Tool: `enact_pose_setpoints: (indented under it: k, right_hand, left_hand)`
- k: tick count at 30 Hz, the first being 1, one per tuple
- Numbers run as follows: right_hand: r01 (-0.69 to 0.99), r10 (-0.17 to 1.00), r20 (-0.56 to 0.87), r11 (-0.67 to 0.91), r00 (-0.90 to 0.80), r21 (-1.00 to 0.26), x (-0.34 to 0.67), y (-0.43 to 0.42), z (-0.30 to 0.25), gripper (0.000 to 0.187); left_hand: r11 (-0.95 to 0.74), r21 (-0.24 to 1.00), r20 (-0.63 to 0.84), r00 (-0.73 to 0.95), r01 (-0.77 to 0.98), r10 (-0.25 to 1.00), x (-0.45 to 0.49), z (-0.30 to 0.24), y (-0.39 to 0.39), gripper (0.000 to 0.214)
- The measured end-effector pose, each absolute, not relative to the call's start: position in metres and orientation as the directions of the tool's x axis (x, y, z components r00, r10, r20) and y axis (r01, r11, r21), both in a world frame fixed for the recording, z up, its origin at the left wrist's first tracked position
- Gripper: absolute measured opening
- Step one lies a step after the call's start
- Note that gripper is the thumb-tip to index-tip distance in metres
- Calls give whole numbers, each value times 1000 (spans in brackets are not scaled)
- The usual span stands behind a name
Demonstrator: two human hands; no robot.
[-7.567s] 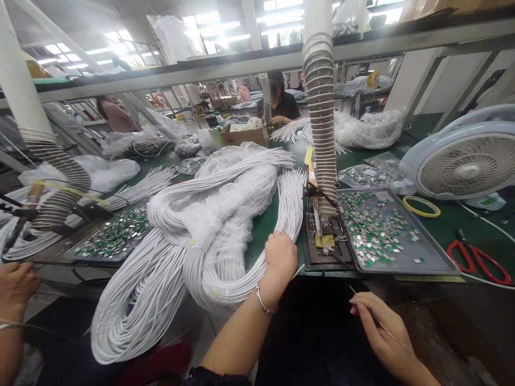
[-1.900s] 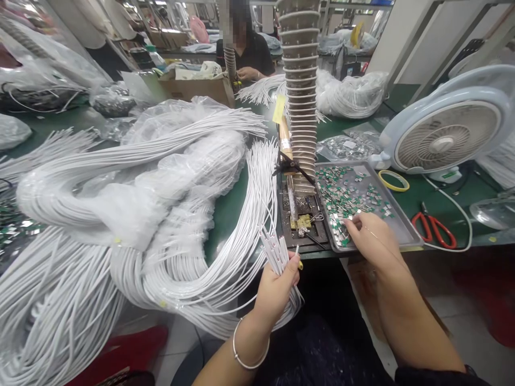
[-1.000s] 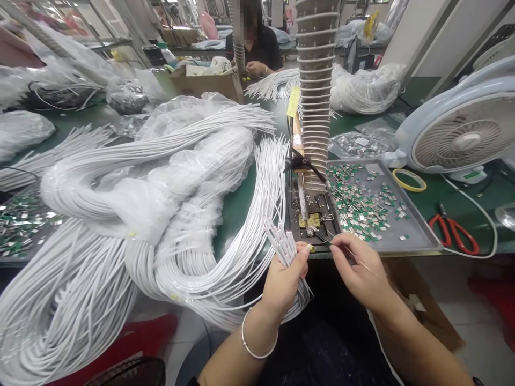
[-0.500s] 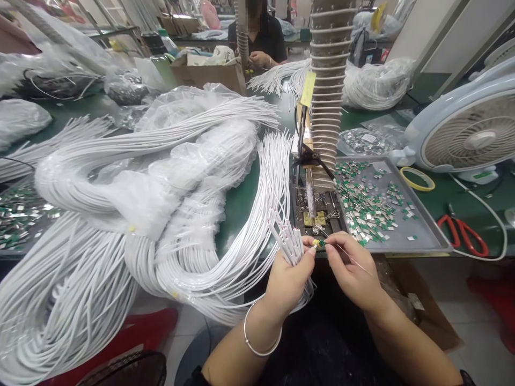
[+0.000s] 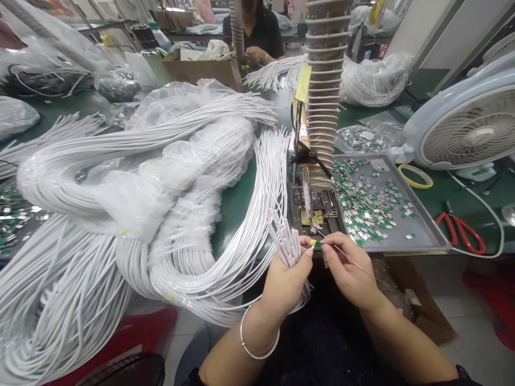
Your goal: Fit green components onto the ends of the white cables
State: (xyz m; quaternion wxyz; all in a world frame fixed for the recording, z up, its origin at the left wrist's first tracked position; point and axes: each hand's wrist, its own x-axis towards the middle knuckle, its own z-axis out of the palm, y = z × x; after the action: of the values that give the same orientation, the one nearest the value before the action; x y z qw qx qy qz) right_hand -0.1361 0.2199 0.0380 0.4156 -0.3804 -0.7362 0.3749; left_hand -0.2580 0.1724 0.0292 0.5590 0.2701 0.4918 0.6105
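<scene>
My left hand [image 5: 287,281] is shut on a bundle of white cables [image 5: 285,241], whose cut ends stick up past my fingers. My right hand [image 5: 349,273] pinches a thin metal rod [image 5: 346,254], whose tip reaches toward my left fingertips. A tiny green-and-silver component [image 5: 316,243] sits between my hands, at the tip of my left thumb. Huge loops of white cable [image 5: 120,252] lie on the bench to the left, over clear plastic bags.
Right of my hands stands a soldering fixture [image 5: 309,214], with a ribbed extraction hose [image 5: 325,69] behind it. A metal tray [image 5: 432,241] holds several green-and-silver components. Farther right are a fan [image 5: 466,128], yellow tape [image 5: 416,176] and red-handled scissors [image 5: 461,233]. A co-worker [image 5: 251,32] sits across the bench.
My right hand has left the tray and now holds the thin rod beside the cable ends. The small component has appeared between my hands, which have drawn closer together.
</scene>
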Motion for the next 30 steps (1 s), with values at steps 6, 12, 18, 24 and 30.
enact_pose_setpoints:
  k: [6,12,18,24,30]
  right_hand:
    - [318,760,593,650,-267,-690,-134,219,27,20]
    - [251,739,645,674,-195,-695,-131,215,11,31]
    - [224,671,694,741,-261,-633,-130,218,10,29]
    - [252,637,710,771,-300,-586,-131,222,18,24]
    - [248,628,713,778,-311,-578,-133,223,18,29]
  left_hand:
    - [135,875,-286,-272,-465,919,-255,32,177,11]
    - [149,839,-344,-299,-523,890,-253,37,183,15]
    - [142,837,-328,-277,-528,903,-254,41,186,14]
    - [149,825,-343,-273,-546,899,-254,45,188,13]
    - [137,830,-337,-290,-541,896,-253,48,190,10]
